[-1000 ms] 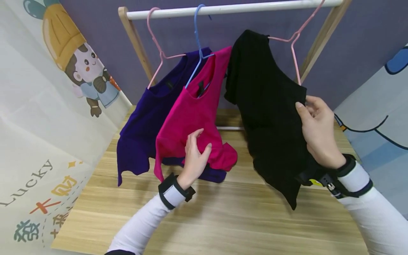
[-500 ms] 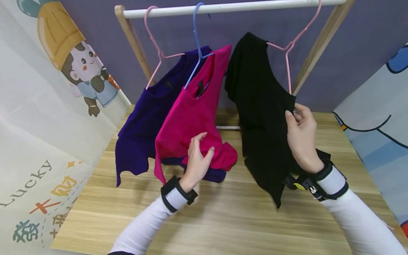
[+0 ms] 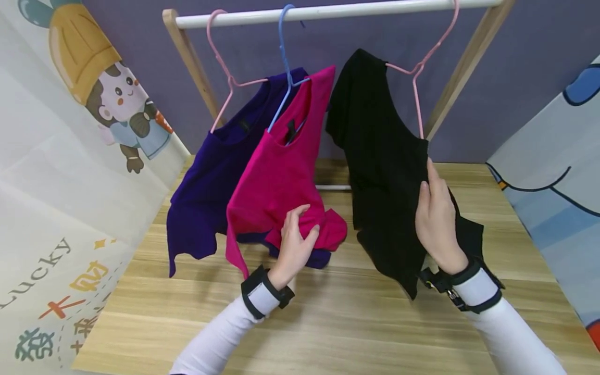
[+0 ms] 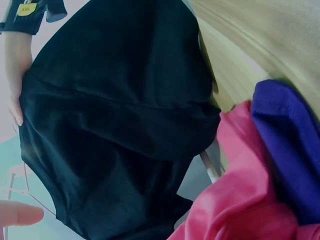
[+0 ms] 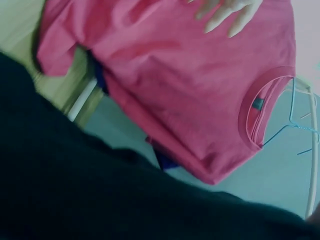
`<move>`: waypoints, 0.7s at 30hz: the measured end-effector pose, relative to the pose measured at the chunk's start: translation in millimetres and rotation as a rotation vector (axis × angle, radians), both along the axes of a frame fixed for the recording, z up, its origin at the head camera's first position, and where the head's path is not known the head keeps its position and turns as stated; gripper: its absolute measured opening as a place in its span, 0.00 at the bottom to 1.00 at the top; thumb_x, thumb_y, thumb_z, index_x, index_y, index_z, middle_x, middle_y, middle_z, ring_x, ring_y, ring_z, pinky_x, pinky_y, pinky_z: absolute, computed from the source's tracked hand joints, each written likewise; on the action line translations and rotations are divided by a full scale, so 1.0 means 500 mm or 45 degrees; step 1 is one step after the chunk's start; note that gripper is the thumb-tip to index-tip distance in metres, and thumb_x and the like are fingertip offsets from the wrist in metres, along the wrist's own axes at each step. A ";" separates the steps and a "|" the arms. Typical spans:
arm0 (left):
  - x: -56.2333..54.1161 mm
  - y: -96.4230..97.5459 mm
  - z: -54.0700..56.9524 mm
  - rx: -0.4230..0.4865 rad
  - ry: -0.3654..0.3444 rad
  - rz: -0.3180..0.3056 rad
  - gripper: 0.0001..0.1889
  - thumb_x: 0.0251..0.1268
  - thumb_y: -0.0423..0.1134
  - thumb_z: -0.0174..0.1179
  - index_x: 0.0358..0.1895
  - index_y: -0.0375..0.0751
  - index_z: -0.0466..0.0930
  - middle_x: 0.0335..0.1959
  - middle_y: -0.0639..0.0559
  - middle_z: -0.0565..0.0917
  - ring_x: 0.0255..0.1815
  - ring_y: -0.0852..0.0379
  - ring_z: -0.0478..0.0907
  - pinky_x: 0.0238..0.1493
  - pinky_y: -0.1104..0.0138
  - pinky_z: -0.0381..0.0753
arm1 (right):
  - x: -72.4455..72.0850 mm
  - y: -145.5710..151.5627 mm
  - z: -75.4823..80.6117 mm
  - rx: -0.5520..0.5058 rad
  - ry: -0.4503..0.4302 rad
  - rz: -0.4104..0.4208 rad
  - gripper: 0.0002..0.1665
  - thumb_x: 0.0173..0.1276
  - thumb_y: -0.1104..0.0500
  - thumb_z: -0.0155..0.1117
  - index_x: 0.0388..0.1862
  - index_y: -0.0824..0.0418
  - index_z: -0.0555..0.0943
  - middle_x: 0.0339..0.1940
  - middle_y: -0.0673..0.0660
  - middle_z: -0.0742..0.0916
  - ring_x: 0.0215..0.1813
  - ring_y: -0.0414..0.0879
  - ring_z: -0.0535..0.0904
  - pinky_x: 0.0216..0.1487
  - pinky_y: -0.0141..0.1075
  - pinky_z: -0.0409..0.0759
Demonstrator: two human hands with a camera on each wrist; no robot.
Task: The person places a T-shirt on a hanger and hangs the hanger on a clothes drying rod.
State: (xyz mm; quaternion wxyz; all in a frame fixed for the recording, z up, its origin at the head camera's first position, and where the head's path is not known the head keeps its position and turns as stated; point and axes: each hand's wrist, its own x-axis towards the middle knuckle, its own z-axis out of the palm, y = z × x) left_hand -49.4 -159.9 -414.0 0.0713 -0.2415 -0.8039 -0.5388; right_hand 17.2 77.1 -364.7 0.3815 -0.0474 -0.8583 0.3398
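Note:
A black T-shirt hangs from a pink hanger on the right part of the rack. My right hand lies along its right edge just below the shoulder, fingers stretched out and pointing up. In the left wrist view the fingers of that hand show at the shirt's side. My left hand, loosely bent and holding nothing, hovers before the lower part of a magenta T-shirt on a blue hanger. Partly behind that one, a dark purple T-shirt hangs on another pink hanger.
The white rail of the rack runs across the top between wooden posts. Below spreads a wood-grain tabletop. A low white crossbar shows between the shirts. Printed curtains flank both sides.
My right hand has moved left and down, and its fingers have gone from pinching the black shirt's shoulder to lying straight. The black shirt has swung left. My left hand has shifted slightly down and right.

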 end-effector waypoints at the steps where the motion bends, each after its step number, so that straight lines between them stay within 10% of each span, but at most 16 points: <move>1: 0.001 0.000 -0.001 -0.003 -0.002 0.000 0.23 0.54 0.31 0.54 0.55 0.36 0.64 0.51 0.41 0.69 0.56 0.50 0.63 0.55 0.52 0.55 | 0.005 0.000 -0.005 0.037 -0.013 -0.016 0.26 0.72 0.64 0.36 0.68 0.66 0.52 0.55 0.73 0.68 0.49 0.61 0.67 0.47 0.49 0.64; 11: -0.003 -0.011 -0.047 0.056 0.085 -0.012 0.20 0.56 0.36 0.52 0.53 0.38 0.67 0.47 0.42 0.72 0.52 0.51 0.67 0.48 0.53 0.59 | 0.067 0.002 -0.015 -0.024 -0.102 -0.196 0.27 0.71 0.59 0.43 0.67 0.63 0.55 0.64 0.65 0.65 0.59 0.64 0.64 0.57 0.54 0.61; 21: 0.009 -0.018 -0.036 0.007 -0.034 0.013 0.20 0.53 0.30 0.54 0.52 0.32 0.67 0.48 0.39 0.72 0.52 0.48 0.68 0.50 0.53 0.58 | 0.101 -0.040 -0.019 0.166 -0.014 -0.076 0.26 0.65 0.63 0.53 0.61 0.71 0.63 0.55 0.70 0.74 0.53 0.63 0.71 0.48 0.54 0.68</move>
